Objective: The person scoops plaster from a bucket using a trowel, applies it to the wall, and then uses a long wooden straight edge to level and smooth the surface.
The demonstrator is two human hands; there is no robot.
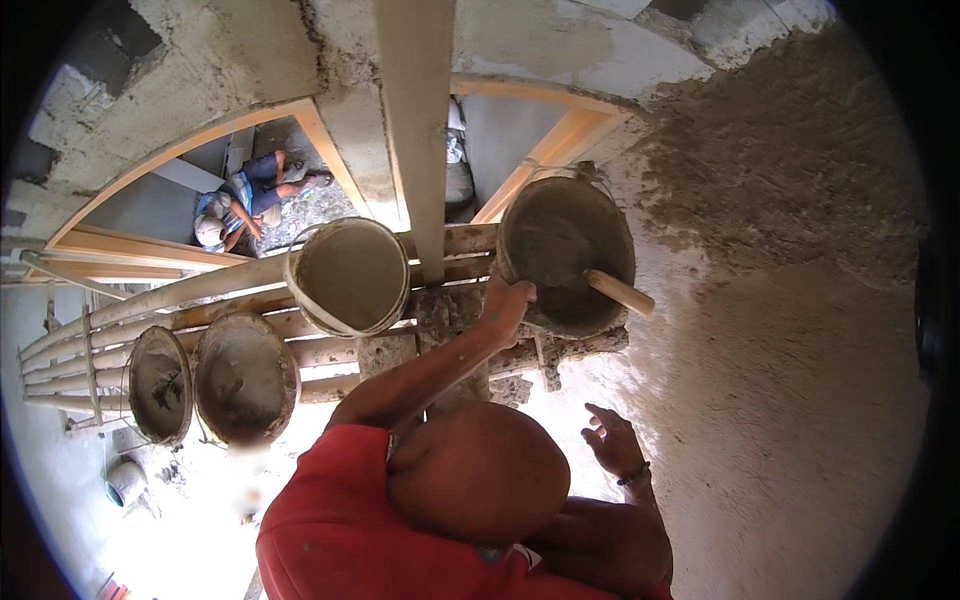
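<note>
Neither my left hand nor my right hand shows in view. Directly below me, a person in a red shirt [320, 510] has the left hand [508, 305] on the near left rim of a large grey bucket [550, 240] with wet mortar inside. A tool's wooden handle [620, 290] sticks out over that bucket's right side; its other end is hidden. The person's right hand [615, 440] is raised at the lower right with fingers apart, holding nothing visible. Left of the large bucket stands a bucket of grey liquid [350, 275].
Two more mortar buckets [245, 375] [160, 385] stand at the left on a platform of poles [205, 315]. A beam [415, 120] runs down the middle. Through an arched wooden-framed opening [120, 235], another person [245, 200] sits at upper left. A rough plastered wall [780, 380] fills the right.
</note>
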